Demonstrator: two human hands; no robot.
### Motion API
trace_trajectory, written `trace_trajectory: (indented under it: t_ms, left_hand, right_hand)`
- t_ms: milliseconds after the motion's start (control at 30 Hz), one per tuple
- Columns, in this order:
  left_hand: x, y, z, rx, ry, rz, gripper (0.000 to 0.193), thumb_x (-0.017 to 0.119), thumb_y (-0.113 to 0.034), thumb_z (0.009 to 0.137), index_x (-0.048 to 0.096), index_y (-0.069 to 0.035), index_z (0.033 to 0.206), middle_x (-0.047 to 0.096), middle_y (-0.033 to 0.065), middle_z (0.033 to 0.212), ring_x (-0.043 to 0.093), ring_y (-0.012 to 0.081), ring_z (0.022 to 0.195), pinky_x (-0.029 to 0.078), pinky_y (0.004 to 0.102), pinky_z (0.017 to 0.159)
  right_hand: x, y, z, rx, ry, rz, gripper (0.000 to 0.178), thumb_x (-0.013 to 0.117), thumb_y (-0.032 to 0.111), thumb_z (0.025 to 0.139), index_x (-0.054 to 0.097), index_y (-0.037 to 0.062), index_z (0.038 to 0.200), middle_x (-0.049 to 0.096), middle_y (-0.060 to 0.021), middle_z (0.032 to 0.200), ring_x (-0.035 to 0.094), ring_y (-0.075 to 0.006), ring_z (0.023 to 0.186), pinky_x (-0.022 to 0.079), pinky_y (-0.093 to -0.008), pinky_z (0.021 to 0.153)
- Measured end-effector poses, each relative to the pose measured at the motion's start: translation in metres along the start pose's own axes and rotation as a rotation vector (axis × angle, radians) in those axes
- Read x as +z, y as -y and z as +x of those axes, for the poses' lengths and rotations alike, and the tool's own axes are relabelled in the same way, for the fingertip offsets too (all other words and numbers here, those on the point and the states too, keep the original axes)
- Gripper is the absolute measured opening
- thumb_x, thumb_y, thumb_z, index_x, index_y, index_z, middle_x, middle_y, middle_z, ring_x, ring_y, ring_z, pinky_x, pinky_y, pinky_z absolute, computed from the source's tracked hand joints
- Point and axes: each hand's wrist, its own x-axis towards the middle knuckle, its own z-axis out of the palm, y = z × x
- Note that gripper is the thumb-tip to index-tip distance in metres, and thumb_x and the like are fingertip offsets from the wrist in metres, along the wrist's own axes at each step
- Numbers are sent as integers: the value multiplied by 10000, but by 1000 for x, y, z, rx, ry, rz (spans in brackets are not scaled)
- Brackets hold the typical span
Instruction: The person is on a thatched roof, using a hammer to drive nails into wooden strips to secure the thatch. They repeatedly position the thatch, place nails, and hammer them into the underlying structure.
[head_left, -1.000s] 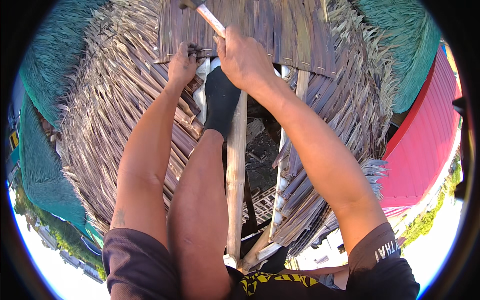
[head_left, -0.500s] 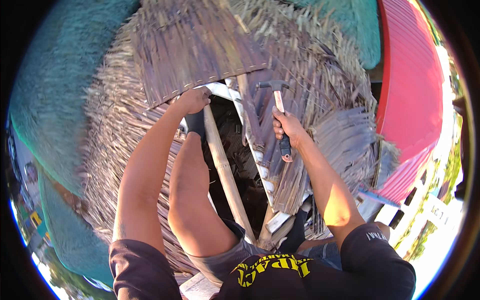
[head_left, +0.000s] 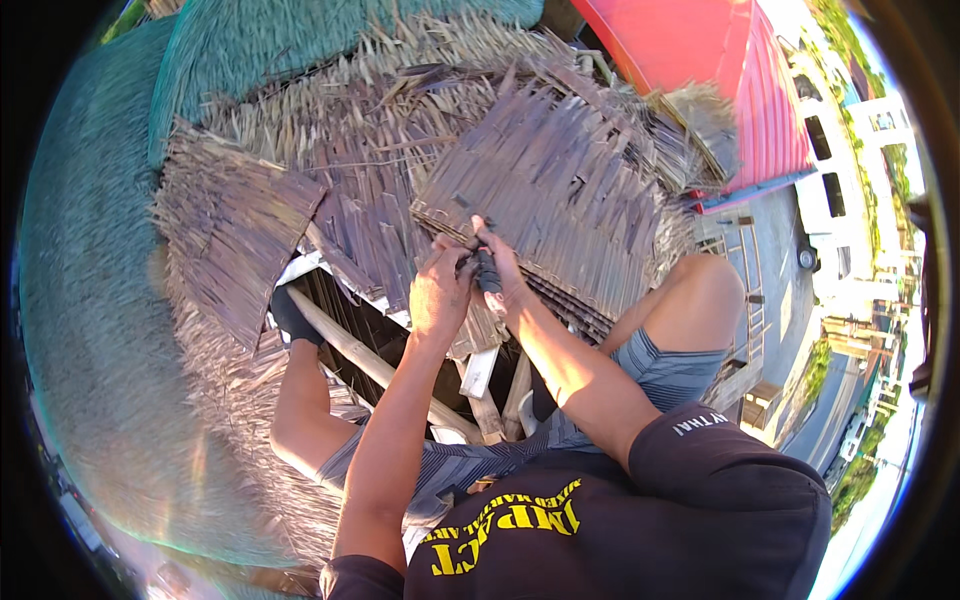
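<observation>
My right hand [head_left: 503, 268] is closed round the black grip of a hammer [head_left: 488, 274]. The hammer's head is hard to make out against the dark thatch. Right beside it, my left hand [head_left: 440, 300] has its fingers bent together by the grip. What they pinch, if anything, is hidden. Both hands are at the near left corner of a stack of thatch panels [head_left: 560, 190] lying on the sloping roof. Another thatch panel [head_left: 245, 230] lies to the left, its stitched edge by the roof opening.
An opening with a bamboo pole [head_left: 350, 345] and white-painted wood [head_left: 479, 372] lies below my hands. My left foot [head_left: 293, 315] rests at its left edge. Green netting [head_left: 90, 300] covers thatch on the left. A red metal roof [head_left: 690, 60] stands far right, with the ground far below.
My view has turned rightward. My left hand has left the left panel's edge and come beside my right hand. The hammer has moved to the corner of the panel stack.
</observation>
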Motion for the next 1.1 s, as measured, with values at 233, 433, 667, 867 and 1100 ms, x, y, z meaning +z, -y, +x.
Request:
trace_trajectory:
  t_ms: [233,433,667,867,1100]
  left_hand:
    - [24,-3,-39,93,-31,323,265,694,-92,810,621,-29,1057,659,181,1006,681,416,860,565,487,718]
    - [36,-6,-29,121,105,351,309,708,-112,768,580,-21,1034,646,205,969,664,438,842,551,498,712]
    - [40,17,-36,50,-79,76,215,662,-29,779,578,-10,976,623,214,953,621,412,830,503,456,718]
    - [22,42,-42,-210,-180,-81,117,584,-30,878,595,-7,992,689,154,761,717,293,689,549,401,645]
    - [14,66,-46,-269,-80,-111,232,653,-79,886,620,-7,1104,742,161,891,755,251,836,578,344,736]
  right_hand:
    - [-15,-28,-35,50,112,87,485,571,456,955,667,-17,1003,712,-196,1114,661,-307,1084,522,-405,988]
    - [-26,-13,-37,28,103,8,495,547,418,939,674,-58,990,715,-186,979,699,-276,882,559,-379,908]
    - [-65,14,5,-83,-54,20,211,534,189,967,628,3,936,687,-192,1075,700,-316,922,589,-415,841]
    - [-88,37,34,-184,-566,-1586,308,600,199,970,557,-60,1129,689,-254,1080,678,-425,1037,570,-514,802]
    - [-93,51,30,-235,-602,-2187,306,636,176,907,605,-18,1141,693,-247,1106,674,-442,1015,550,-522,861]
